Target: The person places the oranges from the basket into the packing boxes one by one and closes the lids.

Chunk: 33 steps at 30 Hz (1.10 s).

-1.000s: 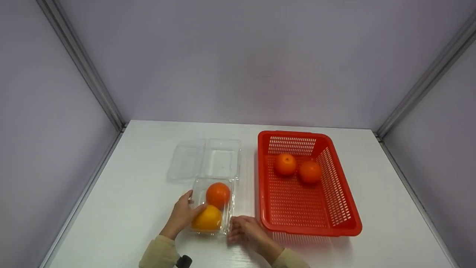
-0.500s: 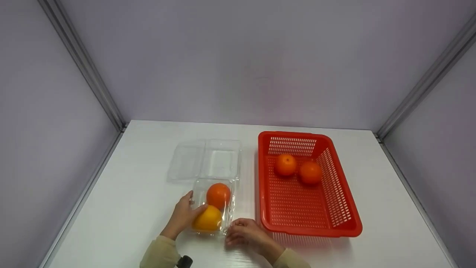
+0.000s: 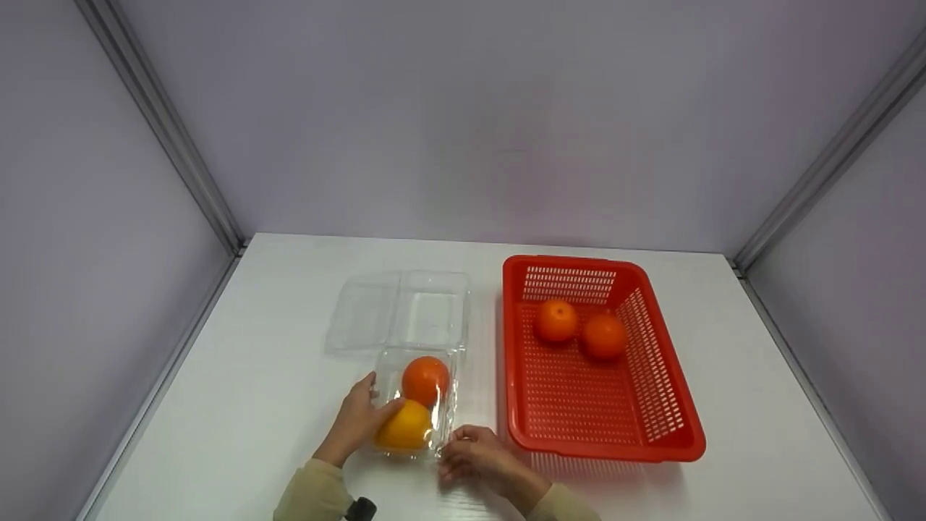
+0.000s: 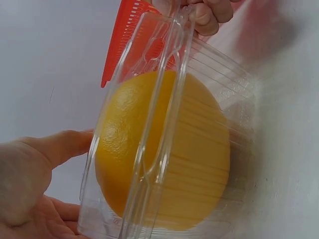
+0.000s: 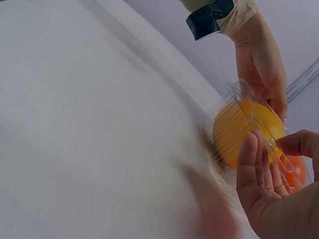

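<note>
A clear plastic clamshell container [image 3: 387, 362], lid down, lies at the front of the table. Inside are an orange [image 3: 425, 380] at the far end and a larger yellow round fruit [image 4: 159, 149] at the near end. My left hand [image 3: 354, 421] holds the container's left side, thumb on the lid over the yellow fruit. At the near right corner my right hand [image 3: 481, 459] pinches the rim between thumb and fingers, as the right wrist view shows. In the left wrist view the right fingertips [image 4: 204, 17] meet the container's corner. Some left fingers are hidden.
A red plastic basket [image 3: 515, 362] with two oranges [image 3: 555, 320] stands right of the container. Behind the container lies a second clear clamshell [image 3: 427, 311], spread open with its lid to the left. Walls [image 3: 463, 130] enclose the white table [image 3: 239, 405] at the back and sides.
My right hand has shifted slightly along the container's right edge toward its near corner. The left hand, fruit and basket look nearly the same.
</note>
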Each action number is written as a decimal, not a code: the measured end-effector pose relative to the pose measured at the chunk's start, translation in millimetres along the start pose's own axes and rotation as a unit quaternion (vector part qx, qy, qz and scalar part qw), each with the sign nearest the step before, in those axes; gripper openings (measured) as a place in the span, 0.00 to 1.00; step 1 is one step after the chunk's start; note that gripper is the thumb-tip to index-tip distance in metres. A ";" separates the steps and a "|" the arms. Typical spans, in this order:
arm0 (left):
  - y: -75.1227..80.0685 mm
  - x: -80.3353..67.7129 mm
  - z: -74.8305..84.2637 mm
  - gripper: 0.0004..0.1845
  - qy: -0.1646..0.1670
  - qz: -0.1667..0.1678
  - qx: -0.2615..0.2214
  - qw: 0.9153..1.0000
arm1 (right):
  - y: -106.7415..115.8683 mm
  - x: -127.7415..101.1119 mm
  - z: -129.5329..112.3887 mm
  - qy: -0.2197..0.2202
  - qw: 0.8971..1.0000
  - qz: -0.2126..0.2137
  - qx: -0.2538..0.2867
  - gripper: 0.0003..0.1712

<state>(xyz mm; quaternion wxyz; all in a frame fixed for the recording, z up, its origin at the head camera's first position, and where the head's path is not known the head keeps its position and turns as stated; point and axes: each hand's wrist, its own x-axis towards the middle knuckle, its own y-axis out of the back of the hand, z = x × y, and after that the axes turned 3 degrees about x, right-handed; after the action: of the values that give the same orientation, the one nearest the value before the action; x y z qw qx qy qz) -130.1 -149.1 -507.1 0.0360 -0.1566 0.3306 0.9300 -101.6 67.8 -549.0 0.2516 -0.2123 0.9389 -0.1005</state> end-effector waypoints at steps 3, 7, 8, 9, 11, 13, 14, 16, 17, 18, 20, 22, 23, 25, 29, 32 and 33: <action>-0.2 0.2 -0.1 0.42 -0.009 0.001 0.007 1.000 | -1.1 0.3 0.7 0.004 1.000 0.002 0.000 0.06; 0.6 -0.5 0.3 0.42 -0.021 0.003 0.019 1.000 | -2.6 0.7 0.5 0.010 1.000 -0.002 0.001 0.07; 0.7 -0.6 0.3 0.42 -0.024 0.003 0.021 0.999 | -2.8 0.5 0.3 0.011 1.000 -0.003 0.001 0.07; 0.8 -0.7 0.5 0.42 -0.024 0.003 0.022 0.999 | -2.9 0.4 -0.1 0.011 1.000 -0.003 0.001 0.07; 1.0 -0.8 0.9 0.42 -0.023 0.003 0.023 0.999 | -2.8 0.1 -0.6 0.011 1.000 -0.002 -0.001 0.07; 0.7 -0.8 0.9 0.42 -0.023 0.003 0.023 0.999 | -2.7 -0.1 -1.2 0.010 1.000 -0.001 -0.003 0.07; 0.6 -0.7 0.9 0.42 -0.023 0.003 0.023 0.999 | -2.7 -0.3 -1.4 0.011 1.000 0.000 -0.004 0.07; 0.6 -0.6 1.0 0.41 -0.023 0.003 0.022 0.999 | -2.5 -0.1 -1.7 0.011 1.000 -0.001 -0.006 0.07; 0.7 -0.5 0.9 0.41 -0.024 0.003 0.021 0.999 | -2.5 0.0 -1.8 0.011 1.000 -0.002 -0.006 0.07; 0.6 -0.4 0.8 0.42 -0.024 0.002 0.019 1.000 | -2.5 0.3 -1.8 0.012 1.000 -0.002 -0.007 0.07; 0.6 -0.2 0.3 0.42 -0.024 0.001 0.017 1.000 | -2.4 0.6 -1.7 0.012 1.000 -0.003 -0.007 0.07; 0.7 -0.1 -0.1 0.42 -0.025 0.000 0.015 1.000 | -2.3 1.1 -1.5 0.012 1.000 -0.003 -0.007 0.07; 0.7 -0.1 -0.3 0.42 -0.025 0.000 0.015 1.000 | -2.3 1.3 -1.3 0.012 1.000 -0.003 -0.008 0.08; 0.7 -0.2 -0.7 0.42 -0.027 0.000 0.015 1.000 | -2.1 1.5 -0.9 0.013 1.000 -0.003 -0.008 0.08; 0.9 -1.5 -0.6 0.42 -0.027 -0.002 0.012 1.000 | -1.8 2.0 0.4 0.017 1.000 -0.001 -0.010 0.09; 0.7 -2.2 -1.2 0.43 -0.029 -0.001 0.011 1.000 | -1.9 2.1 1.0 0.019 1.000 0.000 -0.010 0.09; 0.5 -2.4 -1.6 0.43 -0.031 0.000 0.010 0.999 | -2.2 2.2 1.1 0.020 1.000 -0.001 -0.009 0.09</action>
<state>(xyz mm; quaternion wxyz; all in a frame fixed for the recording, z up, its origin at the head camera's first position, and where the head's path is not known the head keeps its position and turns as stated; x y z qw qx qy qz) -127.6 -150.5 -507.2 0.0481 -0.1277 0.3388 0.9309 -101.9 64.7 -550.3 0.2308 -0.2133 0.9444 -0.0960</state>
